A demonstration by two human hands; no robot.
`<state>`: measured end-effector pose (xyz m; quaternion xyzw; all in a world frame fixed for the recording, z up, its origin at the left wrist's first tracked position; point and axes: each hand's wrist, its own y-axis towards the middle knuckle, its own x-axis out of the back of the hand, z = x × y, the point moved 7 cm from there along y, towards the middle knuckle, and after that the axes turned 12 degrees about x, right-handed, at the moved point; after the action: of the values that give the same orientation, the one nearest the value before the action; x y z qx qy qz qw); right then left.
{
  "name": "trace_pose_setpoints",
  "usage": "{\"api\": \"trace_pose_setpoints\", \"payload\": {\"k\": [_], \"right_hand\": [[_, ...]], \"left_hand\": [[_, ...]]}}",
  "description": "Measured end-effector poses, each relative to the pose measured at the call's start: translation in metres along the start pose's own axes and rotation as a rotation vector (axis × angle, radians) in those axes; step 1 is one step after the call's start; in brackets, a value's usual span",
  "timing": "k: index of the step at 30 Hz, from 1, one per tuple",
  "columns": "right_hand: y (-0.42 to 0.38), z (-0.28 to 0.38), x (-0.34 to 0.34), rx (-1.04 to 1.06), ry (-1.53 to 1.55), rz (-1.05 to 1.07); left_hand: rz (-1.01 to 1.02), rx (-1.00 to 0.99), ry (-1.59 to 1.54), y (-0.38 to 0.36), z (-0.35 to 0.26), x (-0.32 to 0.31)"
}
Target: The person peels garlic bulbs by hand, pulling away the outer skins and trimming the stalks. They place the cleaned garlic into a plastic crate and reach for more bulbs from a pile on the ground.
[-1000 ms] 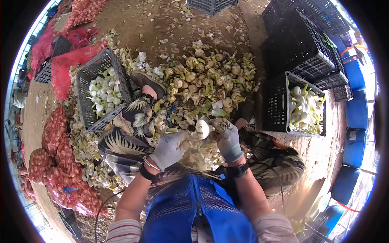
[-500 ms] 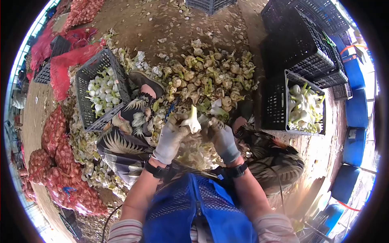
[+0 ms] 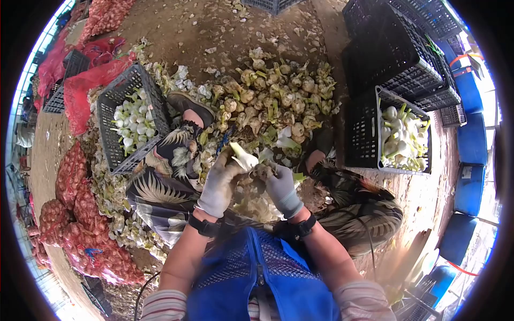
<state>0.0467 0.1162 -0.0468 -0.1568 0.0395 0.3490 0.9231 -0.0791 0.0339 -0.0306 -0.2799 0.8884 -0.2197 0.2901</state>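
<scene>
My left hand [image 3: 218,184], in a pale dirty glove, grips a white garlic bulb [image 3: 245,159] whose short stem tilts up to the left. Right beside it is my right hand [image 3: 281,190], gloved too, its fingers bent in at the root side of the bulb; whether they pinch anything is too small to tell. Beyond both hands a heap of untrimmed garlic [image 3: 284,96] lies on the floor. Loose peelings [image 3: 257,206] lie between my legs, below the hands.
A dark crate [image 3: 115,152] of clean bulbs stands at the left, another crate [image 3: 364,134] of bulbs at the right. Stacked black crates [image 3: 393,59] rise behind that one. Red net sacks [image 3: 96,246] lie at lower left, and blue containers [image 3: 471,139] line the far right.
The bulb has tipped to the left and moved slightly left. My right hand has moved left, closer to the bulb and my left hand.
</scene>
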Motion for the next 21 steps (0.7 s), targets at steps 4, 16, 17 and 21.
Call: {"api": "trace_pose_setpoints", "payload": {"k": [4, 16, 17, 21], "right_hand": [[-0.003, 0.011, -0.010, 0.179, -0.319, 0.120], [0.007, -0.022, -0.001, -0.151, -0.101, 0.031], [0.005, -0.020, -0.004, -0.151, -0.099, 0.031], [0.001, -0.019, -0.011, -0.020, 0.158, -0.010]], "left_hand": [[0.209, 0.186, -0.411, 0.008, 0.027, 0.011], [0.084, 0.036, -0.354, 0.007, 0.014, 0.011], [0.083, 0.036, -0.353, 0.006, 0.014, 0.009], [0.064, 0.046, -0.495, 0.003, 0.013, 0.007]]}}
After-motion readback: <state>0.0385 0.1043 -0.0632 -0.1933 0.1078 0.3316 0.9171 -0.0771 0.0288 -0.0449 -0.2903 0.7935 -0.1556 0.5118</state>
